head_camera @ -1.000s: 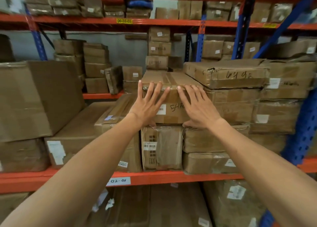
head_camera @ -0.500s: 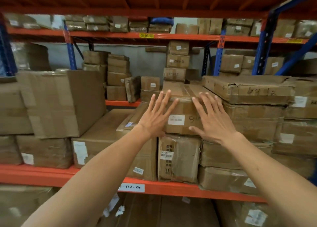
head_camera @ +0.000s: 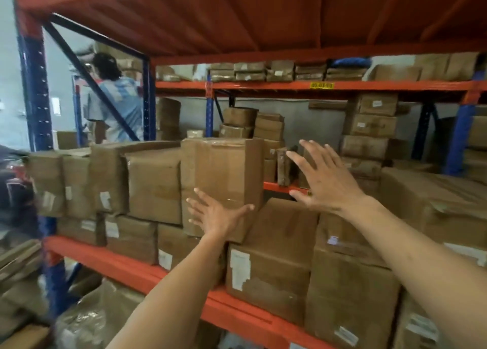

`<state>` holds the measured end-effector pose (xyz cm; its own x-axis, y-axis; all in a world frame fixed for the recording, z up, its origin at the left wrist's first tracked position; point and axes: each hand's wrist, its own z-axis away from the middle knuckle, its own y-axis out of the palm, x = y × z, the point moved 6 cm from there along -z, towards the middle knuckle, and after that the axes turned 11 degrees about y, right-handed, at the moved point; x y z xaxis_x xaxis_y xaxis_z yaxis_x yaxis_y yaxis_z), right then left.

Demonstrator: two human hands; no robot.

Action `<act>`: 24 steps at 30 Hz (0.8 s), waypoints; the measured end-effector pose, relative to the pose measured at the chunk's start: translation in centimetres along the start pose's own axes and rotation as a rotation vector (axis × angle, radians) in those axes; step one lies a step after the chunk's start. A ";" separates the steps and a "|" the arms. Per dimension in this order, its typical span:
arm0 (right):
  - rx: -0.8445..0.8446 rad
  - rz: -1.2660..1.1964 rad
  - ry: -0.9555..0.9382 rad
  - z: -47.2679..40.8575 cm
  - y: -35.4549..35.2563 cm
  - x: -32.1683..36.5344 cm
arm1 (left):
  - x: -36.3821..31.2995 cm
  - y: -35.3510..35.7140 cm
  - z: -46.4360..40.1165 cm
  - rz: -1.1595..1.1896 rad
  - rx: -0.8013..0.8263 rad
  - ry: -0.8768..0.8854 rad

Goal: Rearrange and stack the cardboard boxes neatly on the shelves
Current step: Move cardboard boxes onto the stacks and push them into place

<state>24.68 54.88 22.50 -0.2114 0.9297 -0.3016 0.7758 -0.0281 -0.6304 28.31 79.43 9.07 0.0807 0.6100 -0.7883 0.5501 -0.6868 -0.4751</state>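
Observation:
A large taped cardboard box (head_camera: 221, 174) stands tall on the orange shelf beam (head_camera: 137, 272), resting partly on lower boxes. My left hand (head_camera: 213, 214) is spread open against the lower front of this box. My right hand (head_camera: 324, 180) is open with fingers apart, in the air to the right of the box and above a low flat box (head_camera: 279, 238). Neither hand holds anything. More taped boxes (head_camera: 155, 185) line the shelf to the left.
A stack of flat boxes (head_camera: 432, 203) fills the shelf at right. Small boxes (head_camera: 371, 127) sit on the rack behind. Blue uprights (head_camera: 37, 90) frame the left end. A person in a light blue shirt (head_camera: 118, 103) stands beyond. Wrapped packages (head_camera: 87, 319) lie below.
My view has swung left along the shelf. Both hands left the flat labelled box; the left now rests on the tall box, the right hovers open beside it.

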 end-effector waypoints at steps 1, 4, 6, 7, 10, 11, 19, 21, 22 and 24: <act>-0.002 -0.022 -0.021 -1.9 0.8 2.3 | 1.4 -0.2 -1.0 0.010 0.019 -0.020; -0.011 -0.080 -0.053 -6.9 2.9 8.8 | 3.9 -0.1 -3.1 0.035 0.074 -0.019; -0.016 -0.092 -0.075 -9.9 3.9 12.7 | 4.5 0.6 -4.0 0.080 0.102 -0.015; -0.013 -0.089 -0.087 -11.2 4.3 14.4 | 4.6 1.0 -4.3 0.093 0.105 -0.015; 0.061 -0.049 -0.083 -14.2 6.0 17.2 | 4.7 1.8 -4.7 0.099 0.090 -0.027; 0.091 -0.028 -0.062 -14.7 6.5 17.4 | 4.8 2.0 -4.7 0.098 0.081 -0.021; 0.075 -0.083 0.172 -13.1 6.6 14.5 | 7.9 0.8 -3.5 0.422 -0.154 -0.112; 0.071 -0.142 0.212 -12.4 6.1 13.1 | 9.8 0.9 -3.6 0.546 -0.140 -0.372; 0.061 -0.174 0.238 -11.9 5.8 12.2 | 10.7 1.1 -3.7 0.606 -0.116 -0.470; 0.039 -0.235 0.310 -10.8 5.5 10.2 | 11.7 1.4 -4.2 0.740 -0.077 -0.562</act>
<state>33.24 68.14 23.65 -0.1863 0.9792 0.0806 0.7035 0.1902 -0.6848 33.56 87.28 0.80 0.0297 -0.2672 -0.9632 0.5749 -0.7837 0.2351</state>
